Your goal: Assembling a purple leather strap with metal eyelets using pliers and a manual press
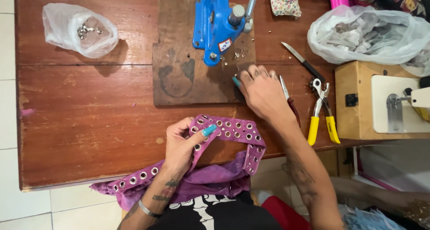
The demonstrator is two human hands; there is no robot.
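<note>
My left hand (183,145) pinches a purple fabric strip (233,134) studded with several rows of metal eyelets, at the near edge of the wooden table (80,118). The rest of the purple cloth (201,181) hangs down over my lap. My right hand (262,93) reaches forward, palm down, with its fingertips on the dark wooden board (179,73) among small loose eyelets (237,55) beside the base of the blue hand press (217,26). I cannot see whether the right fingers hold an eyelet.
A clear bag with metal eyelets (80,29) lies at the far left. Yellow-handled pliers (322,111), red-handled pliers (291,102) and a knife (302,60) lie right of the board. A white bag of scraps (371,33) and a sewing machine (394,104) stand at the right.
</note>
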